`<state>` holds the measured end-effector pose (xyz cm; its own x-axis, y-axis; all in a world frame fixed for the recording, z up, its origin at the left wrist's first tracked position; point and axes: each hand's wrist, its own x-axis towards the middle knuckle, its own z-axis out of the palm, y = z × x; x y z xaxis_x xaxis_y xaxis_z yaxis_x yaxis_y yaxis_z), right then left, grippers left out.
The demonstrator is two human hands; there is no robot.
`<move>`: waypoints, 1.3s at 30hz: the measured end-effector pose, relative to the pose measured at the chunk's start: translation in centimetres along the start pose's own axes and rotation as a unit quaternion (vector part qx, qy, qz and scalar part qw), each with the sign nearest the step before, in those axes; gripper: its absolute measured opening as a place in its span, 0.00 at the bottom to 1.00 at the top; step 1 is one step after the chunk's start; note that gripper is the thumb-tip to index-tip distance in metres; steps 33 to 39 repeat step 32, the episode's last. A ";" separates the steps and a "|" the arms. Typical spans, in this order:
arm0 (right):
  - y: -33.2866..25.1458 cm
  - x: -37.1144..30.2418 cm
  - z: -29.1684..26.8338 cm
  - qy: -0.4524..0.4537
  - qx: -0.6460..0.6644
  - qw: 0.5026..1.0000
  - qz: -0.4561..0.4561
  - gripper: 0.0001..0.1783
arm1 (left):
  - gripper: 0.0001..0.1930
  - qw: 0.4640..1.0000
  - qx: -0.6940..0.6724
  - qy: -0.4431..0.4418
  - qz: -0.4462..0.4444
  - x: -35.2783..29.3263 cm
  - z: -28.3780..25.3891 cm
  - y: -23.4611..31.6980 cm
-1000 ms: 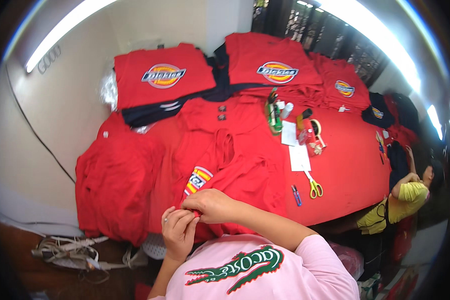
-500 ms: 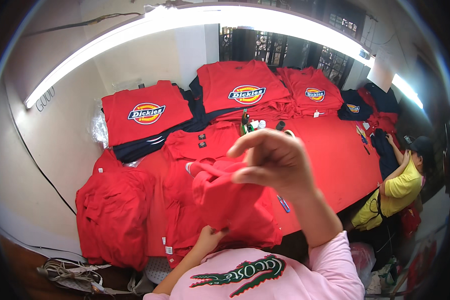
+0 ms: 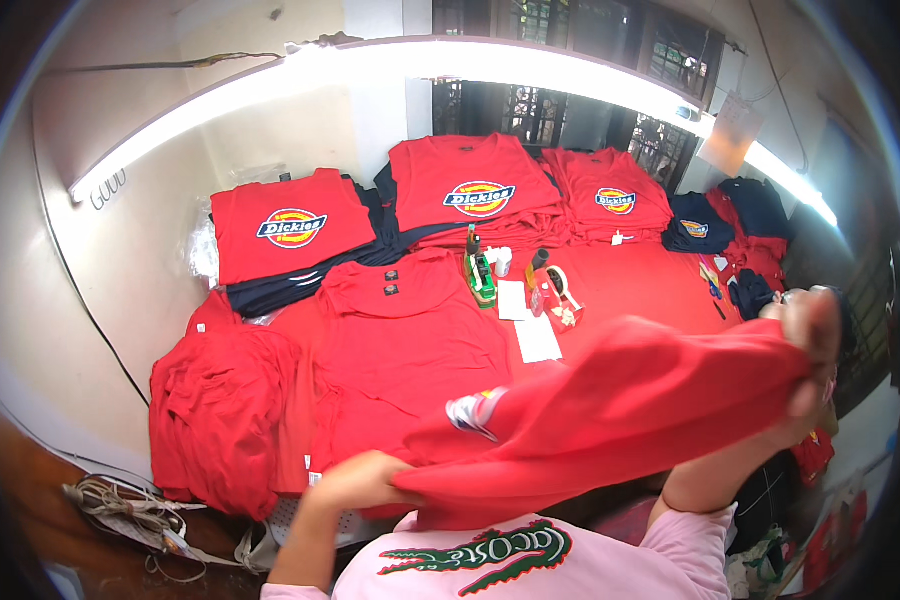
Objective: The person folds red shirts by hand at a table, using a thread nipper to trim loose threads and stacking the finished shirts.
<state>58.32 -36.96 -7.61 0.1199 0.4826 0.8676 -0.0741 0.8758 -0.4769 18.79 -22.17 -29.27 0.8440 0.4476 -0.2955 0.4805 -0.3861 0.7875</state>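
Note:
A red T-shirt (image 3: 620,415) with a white, blue and yellow print partly showing in a fold is stretched above the table, blurred by motion. My right hand (image 3: 810,345), far out to the right, is closed on one end of it. At the lower left, my left hand (image 3: 365,480) holds the other end, its fingertips hidden by the cloth. Beneath and behind it, another red shirt (image 3: 410,330) lies flat, two small dark labels at its neck.
Folded red shirts (image 3: 295,225) with round prints are stacked at the back. A crumpled red heap (image 3: 225,420) lies at left. Mid-table are a green tool (image 3: 480,278), white papers (image 3: 538,338) and a tape dispenser (image 3: 562,290). Behind my right hand, a co-worker's dark cap (image 3: 840,305) partly shows.
My right hand has swept far to the right, drawing the shirt out lengthwise. My left hand has shifted left, still at the cloth. Papers and tools on the table have come into sight.

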 end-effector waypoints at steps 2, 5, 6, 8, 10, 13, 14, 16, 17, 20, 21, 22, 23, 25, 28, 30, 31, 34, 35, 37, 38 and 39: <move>-3.2 -0.8 -4.0 0.095 -0.025 0.993 -0.061 0.44 | 0.13 0.994 -0.089 -0.050 0.041 -4.8 -4.1 1.7; -4.9 -0.9 -6.7 0.158 -0.189 0.968 -0.044 0.33 | 0.06 0.904 -0.183 0.024 0.387 -9.5 -6.5 2.1; -2.5 -1.0 -6.3 0.136 -0.191 0.972 0.010 0.28 | 0.04 0.882 -0.246 0.043 0.400 -10.0 -6.0 2.2; 4.1 0.6 -2.9 0.020 -0.155 0.973 0.171 0.19 | 0.10 0.900 -0.274 0.136 0.309 -10.4 -6.9 1.3; 9.5 2.1 -3.3 -0.075 -0.329 0.899 0.279 0.26 | 0.17 0.947 -0.080 0.309 -0.032 -8.3 -9.9 -0.3; 15.7 3.8 -5.5 0.031 -0.256 0.948 0.187 0.24 | 0.18 0.758 0.239 0.605 0.051 -4.0 -15.6 -3.1; 16.4 4.7 -6.2 0.056 -0.243 0.958 0.144 0.24 | 0.18 0.691 0.181 0.687 0.131 -4.1 -18.1 -5.2; 15.1 5.5 -7.7 0.107 -0.180 0.975 0.068 0.27 | 0.21 0.607 0.261 0.704 0.258 -6.0 -19.2 -0.8; 14.1 5.4 -7.0 0.109 -0.079 0.989 0.057 0.28 | 0.22 0.591 0.297 0.711 0.241 -7.6 -18.6 1.2; 13.6 4.0 -6.0 0.093 -0.141 0.983 0.076 0.27 | 0.24 0.590 0.276 0.741 0.165 -8.6 -15.5 2.4; 13.8 2.7 -6.1 0.079 -0.241 0.960 0.120 0.27 | 0.24 0.595 0.248 0.752 0.137 -8.5 -14.5 1.7; 15.9 0.9 -7.6 0.033 -0.272 0.960 0.055 0.25 | 0.21 0.634 0.184 0.741 0.123 -8.2 -13.2 0.3; 17.9 -1.3 -8.3 0.038 -0.162 0.979 0.118 0.23 | 0.20 0.639 0.238 0.715 0.154 -7.7 -12.0 -1.5; 20.0 -5.7 -8.2 -0.014 -0.167 0.924 0.344 0.15 | 0.21 0.655 0.291 0.688 0.113 -7.5 -9.1 -4.4; 22.7 -13.4 -8.7 -0.132 -0.325 0.916 0.192 0.10 | 0.23 0.717 0.213 0.663 0.035 -4.5 -2.8 -9.9; 25.3 -20.8 -10.0 -0.081 -0.263 0.905 0.324 0.11 | 0.25 0.767 0.173 0.616 -0.046 -4.2 1.0 -12.9; 26.5 -24.4 -10.7 -0.062 -0.231 0.896 0.374 0.12 | 0.26 0.780 0.173 0.598 -0.065 -4.7 2.9 -14.3; 29.0 -25.8 -8.0 -0.092 -0.188 0.895 0.394 0.12 | 0.26 0.793 0.174 0.577 -0.091 -6.0 4.6 -15.3; 29.0 -25.8 -8.0 -0.092 -0.188 0.895 0.394 0.12 | 0.26 0.793 0.174 0.577 -0.091 -6.0 4.6 -15.3; 29.0 -25.8 -8.0 -0.092 -0.188 0.895 0.394 0.12 | 0.26 0.793 0.174 0.577 -0.091 -6.0 4.6 -15.3; 29.0 -25.8 -8.0 -0.092 -0.188 0.895 0.394 0.12 | 0.26 0.793 0.174 0.577 -0.091 -6.0 4.6 -15.3; 29.0 -25.8 -8.0 -0.092 -0.188 0.895 0.394 0.12 | 0.26 0.793 0.174 0.577 -0.091 -6.0 4.6 -15.3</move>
